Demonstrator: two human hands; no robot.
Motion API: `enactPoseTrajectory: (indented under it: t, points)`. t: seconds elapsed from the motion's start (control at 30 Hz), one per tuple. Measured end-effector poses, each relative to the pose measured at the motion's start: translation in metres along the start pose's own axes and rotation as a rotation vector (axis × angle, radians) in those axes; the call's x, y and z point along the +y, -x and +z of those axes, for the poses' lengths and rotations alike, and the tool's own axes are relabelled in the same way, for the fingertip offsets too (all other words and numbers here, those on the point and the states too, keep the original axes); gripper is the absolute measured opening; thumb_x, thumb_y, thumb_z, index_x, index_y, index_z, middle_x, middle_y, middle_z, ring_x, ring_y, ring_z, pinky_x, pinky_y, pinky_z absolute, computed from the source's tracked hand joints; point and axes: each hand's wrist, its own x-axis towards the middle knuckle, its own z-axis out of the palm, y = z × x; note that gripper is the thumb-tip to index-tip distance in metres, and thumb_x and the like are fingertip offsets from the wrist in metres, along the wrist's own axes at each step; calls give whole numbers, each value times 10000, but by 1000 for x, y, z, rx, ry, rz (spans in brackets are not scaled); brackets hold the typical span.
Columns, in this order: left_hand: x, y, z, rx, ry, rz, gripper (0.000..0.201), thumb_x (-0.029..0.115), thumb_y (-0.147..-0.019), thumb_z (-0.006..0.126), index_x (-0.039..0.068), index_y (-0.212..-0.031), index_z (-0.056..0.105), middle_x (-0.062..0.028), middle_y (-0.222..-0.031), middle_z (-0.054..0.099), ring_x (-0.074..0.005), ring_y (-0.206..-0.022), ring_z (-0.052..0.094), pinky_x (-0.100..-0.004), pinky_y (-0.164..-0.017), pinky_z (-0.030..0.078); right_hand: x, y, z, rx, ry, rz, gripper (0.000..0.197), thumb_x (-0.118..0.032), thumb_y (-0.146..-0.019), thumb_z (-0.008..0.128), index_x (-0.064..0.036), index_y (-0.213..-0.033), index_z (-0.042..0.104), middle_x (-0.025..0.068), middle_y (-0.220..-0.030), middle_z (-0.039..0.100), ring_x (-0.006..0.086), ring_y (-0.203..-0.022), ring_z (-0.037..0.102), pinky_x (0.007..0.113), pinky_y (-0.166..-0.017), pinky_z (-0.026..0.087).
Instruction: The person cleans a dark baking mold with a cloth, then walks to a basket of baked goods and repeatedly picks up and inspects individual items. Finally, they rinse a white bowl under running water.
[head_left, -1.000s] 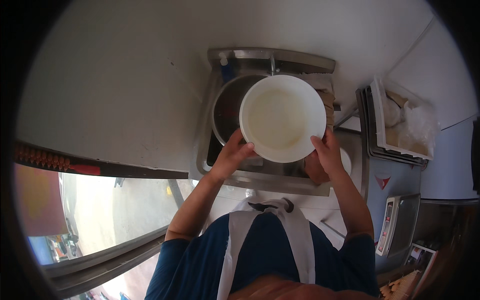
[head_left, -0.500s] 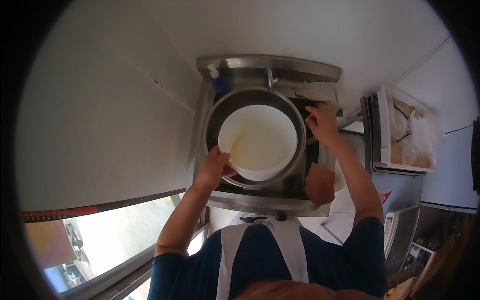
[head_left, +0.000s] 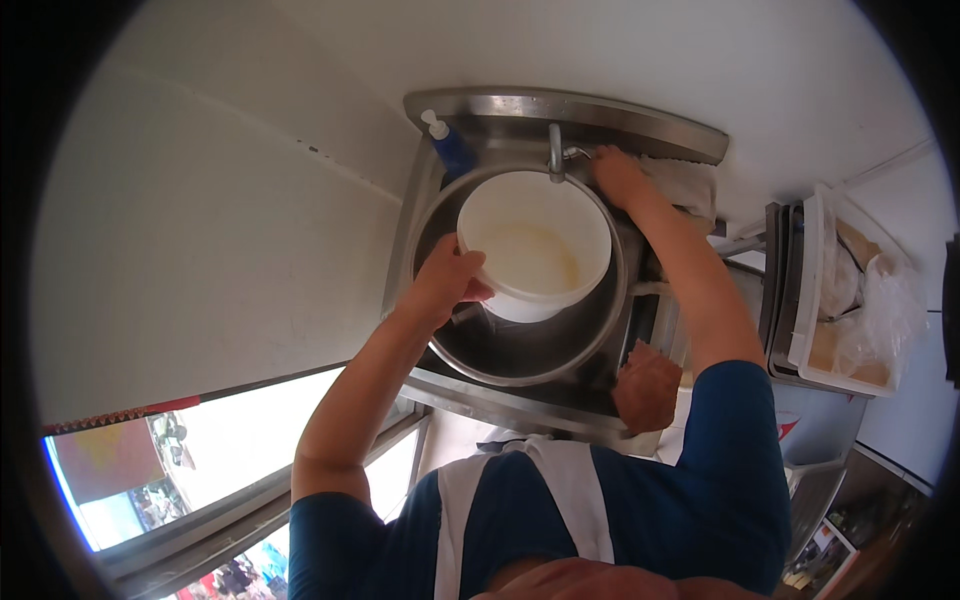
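Head cam looking down: closest is the person's torso, blue sleeves w/ a white apron (head_left: 520, 500) over the front. Brown rag (head_left: 647, 385) sits on the sink's (head_left: 500, 400) front edge, just beside the right arm. Left hand (head_left: 445, 285) is curled round the near-left rim of a white plastic bucket (head_left: 535, 245), thumb over the lip, fingers pinching the wall. Bucket sits tilted inside a big steel bowl (head_left: 520, 350) in the sink, some yellowish residue on its bottom. Further back, right hand (head_left: 618, 175) is on the tap handle by the faucet (head_left: 556, 155), fingers closed around it afaict. Blue soap pump bottle (head_left: 448, 150) in the back-left corner. Off to the right, clear tubs (head_left: 815, 290) w/ bagged stuff.
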Motion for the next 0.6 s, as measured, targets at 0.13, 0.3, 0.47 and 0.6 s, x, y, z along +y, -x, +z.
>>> enactPoseTrajectory:
  t: [0.13,0.3,0.47,0.6]
  points:
    - [-14,-19,5,-17,-98,-27,416,161,-914,497,1,-1290,417,-152,-1036,620,-215,-772,669,-318,-672,579,32,40,44,372,-386,13,293,-3,-792,537,6,-1069,630,205,-1164,571,360,-1098,545,405,-923,481]
    - [-39,-28,-5,-60,-29,-9,402,140,-891,478,3,-1265,426,-149,-1037,612,-232,-783,669,-323,-674,583,-17,101,-40,450,-784,59,392,82,-747,531,-14,-1115,624,195,-1249,553,365,-1105,554,411,-935,462]
    - [-55,-32,-8,-56,39,15,379,128,-890,461,12,-1250,431,-146,-1033,608,-224,-761,663,-322,-636,588,-94,93,-81,-388,-681,-313,314,-86,-825,543,-25,-1118,637,168,-1171,613,330,-1050,597,396,-900,469]
    - [-54,-38,0,-79,-43,81,378,116,-891,448,17,-1255,427,-143,-1026,608,-217,-736,659,-308,-570,586,-109,53,-18,-829,-156,-223,304,-180,-827,581,-42,-1088,649,143,-1162,626,291,-1086,586,400,-929,439]
